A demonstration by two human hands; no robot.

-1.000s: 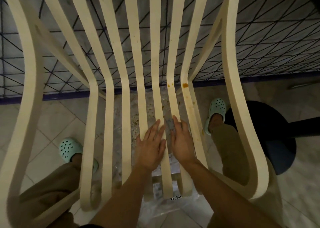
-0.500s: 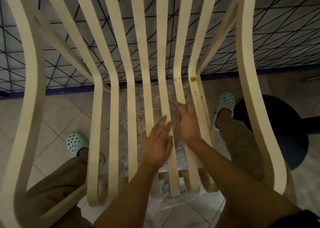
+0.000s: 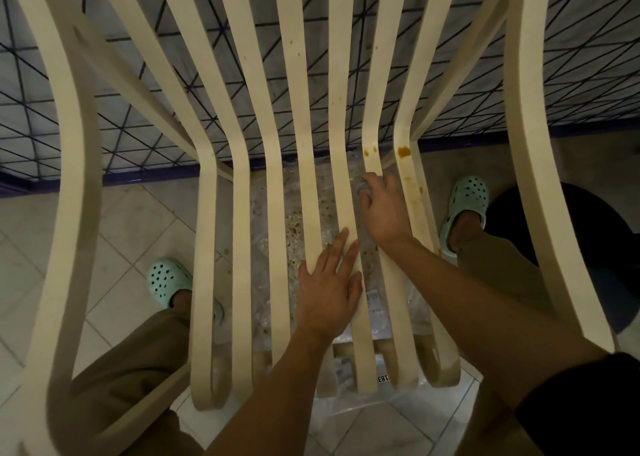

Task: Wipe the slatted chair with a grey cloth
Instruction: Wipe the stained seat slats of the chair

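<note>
The cream slatted chair [image 3: 239,213] fills the view, seen from above its seat. My left hand [image 3: 329,289] lies flat with straight fingers on the middle seat slats near the front. Further back, my right hand [image 3: 382,209] curls its fingers over a small grey cloth [image 3: 362,186] and presses it on a slat right of centre. Only a corner of the cloth shows past the fingers. Orange-brown stains [image 3: 403,151] sit at the seat's bend just beyond the right hand, with smaller spots higher on the back slats.
A clear plastic sheet [image 3: 294,220] speckled with brown bits lies on the tiled floor under the seat. My feet in mint clogs [image 3: 166,280] stand either side of the chair. A dark round stool [image 3: 588,247] is at the right. A line-patterned wall [image 3: 145,133] stands behind.
My right hand has slid away along the slat toward the seat's bend and the stains, with its fingers now curled. The left hand stays flat near the front.
</note>
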